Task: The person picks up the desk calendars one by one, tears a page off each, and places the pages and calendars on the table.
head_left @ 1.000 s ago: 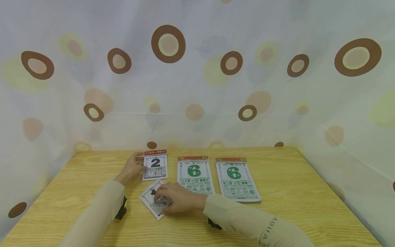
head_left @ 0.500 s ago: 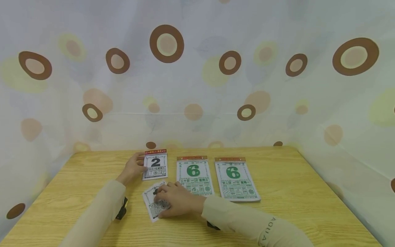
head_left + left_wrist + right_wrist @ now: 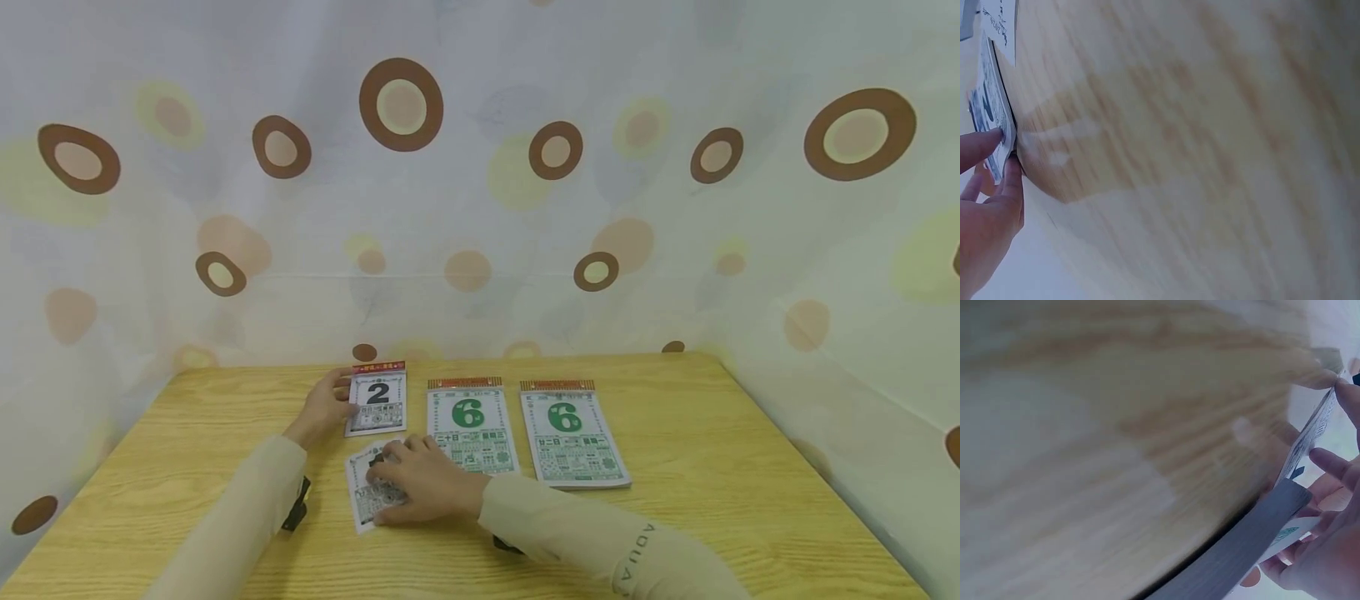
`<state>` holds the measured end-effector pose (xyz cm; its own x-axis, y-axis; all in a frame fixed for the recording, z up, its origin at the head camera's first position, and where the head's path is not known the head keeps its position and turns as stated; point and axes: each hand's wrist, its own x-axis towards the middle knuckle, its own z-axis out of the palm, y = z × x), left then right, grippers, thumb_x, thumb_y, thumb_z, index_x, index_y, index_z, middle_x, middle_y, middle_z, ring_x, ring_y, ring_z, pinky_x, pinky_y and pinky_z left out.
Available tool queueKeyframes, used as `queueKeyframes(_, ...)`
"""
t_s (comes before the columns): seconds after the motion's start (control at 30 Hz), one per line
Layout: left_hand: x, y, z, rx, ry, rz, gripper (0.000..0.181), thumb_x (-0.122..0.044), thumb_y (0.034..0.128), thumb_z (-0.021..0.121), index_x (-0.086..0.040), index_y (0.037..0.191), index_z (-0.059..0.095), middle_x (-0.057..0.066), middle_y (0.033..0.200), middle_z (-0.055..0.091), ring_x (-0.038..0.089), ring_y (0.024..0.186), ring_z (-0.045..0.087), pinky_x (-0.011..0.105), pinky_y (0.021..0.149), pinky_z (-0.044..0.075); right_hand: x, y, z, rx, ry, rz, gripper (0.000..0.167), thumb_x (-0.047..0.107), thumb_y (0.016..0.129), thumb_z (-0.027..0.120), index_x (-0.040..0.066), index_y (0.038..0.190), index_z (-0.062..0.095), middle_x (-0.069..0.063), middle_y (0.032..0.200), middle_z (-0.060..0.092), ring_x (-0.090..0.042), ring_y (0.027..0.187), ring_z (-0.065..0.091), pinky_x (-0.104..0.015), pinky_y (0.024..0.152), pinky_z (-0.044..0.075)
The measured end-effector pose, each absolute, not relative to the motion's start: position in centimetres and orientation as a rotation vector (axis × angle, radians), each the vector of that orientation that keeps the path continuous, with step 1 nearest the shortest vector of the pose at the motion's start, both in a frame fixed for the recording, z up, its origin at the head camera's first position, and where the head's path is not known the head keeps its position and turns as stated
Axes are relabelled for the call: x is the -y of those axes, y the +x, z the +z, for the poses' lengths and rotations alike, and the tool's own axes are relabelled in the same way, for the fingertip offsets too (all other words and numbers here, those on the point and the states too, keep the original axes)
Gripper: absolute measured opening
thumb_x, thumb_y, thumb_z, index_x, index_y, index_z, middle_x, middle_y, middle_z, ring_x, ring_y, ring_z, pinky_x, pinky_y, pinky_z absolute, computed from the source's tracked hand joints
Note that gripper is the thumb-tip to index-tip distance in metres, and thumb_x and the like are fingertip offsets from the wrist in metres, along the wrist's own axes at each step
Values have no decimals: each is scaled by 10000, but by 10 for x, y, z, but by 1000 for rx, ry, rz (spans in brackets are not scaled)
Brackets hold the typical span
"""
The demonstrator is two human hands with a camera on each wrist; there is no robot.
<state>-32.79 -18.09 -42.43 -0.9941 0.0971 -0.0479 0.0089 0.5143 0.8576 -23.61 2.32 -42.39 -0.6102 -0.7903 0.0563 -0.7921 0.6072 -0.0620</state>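
Note:
The small calendar with a black 2 (image 3: 377,412) lies at the table's left. My left hand (image 3: 326,407) grips its left edge, thumb on the page; the left wrist view shows the left hand (image 3: 991,212) with fingers at the side of the calendar (image 3: 991,106). Nearer the front edge are loose printed sheets (image 3: 363,497), overlapping almost fully. Over them my right hand (image 3: 431,485) bends its fingers and holds them, thumb at the lower edge, hiding part of the print. In the right wrist view, thumb and fingertips of the right hand (image 3: 1329,537) meet the sheets (image 3: 1307,439).
Two larger calendars with green 6s, one in the middle (image 3: 471,417) and one to its right (image 3: 573,442), lie on the wooden table (image 3: 690,467). The middle one's lower part is behind my right hand. A patterned curtain (image 3: 465,200) surrounds the back and sides.
The loose sheets have turned from slanted to nearly upright in the head view and come together more closely. My right hand has shifted slightly left with them; my left hand stays on the small calendar.

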Motion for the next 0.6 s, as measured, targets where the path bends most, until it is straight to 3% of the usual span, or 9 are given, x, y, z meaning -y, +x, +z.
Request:
queueKeyframes(0.27,180,-326,-423,-2674,144,1480,599,91,828,528,41,1375,289,321,1361,328,482,1227,386,504,994,406,-17,-236,-426,2837,1295,-10,545,673,806,464,381,1265,477,5,1275,474,-184,1060,438,-366,910,395)
queueKeyframes(0.6,179,-328,-425,-2692,161,1468,586,80,834,535,38,1370,302,319,1354,341,471,1219,404,486,977,430,-8,-232,-419,2915,1189,-37,561,663,796,491,365,1271,479,26,1195,493,-162,998,439,-330,847,389)
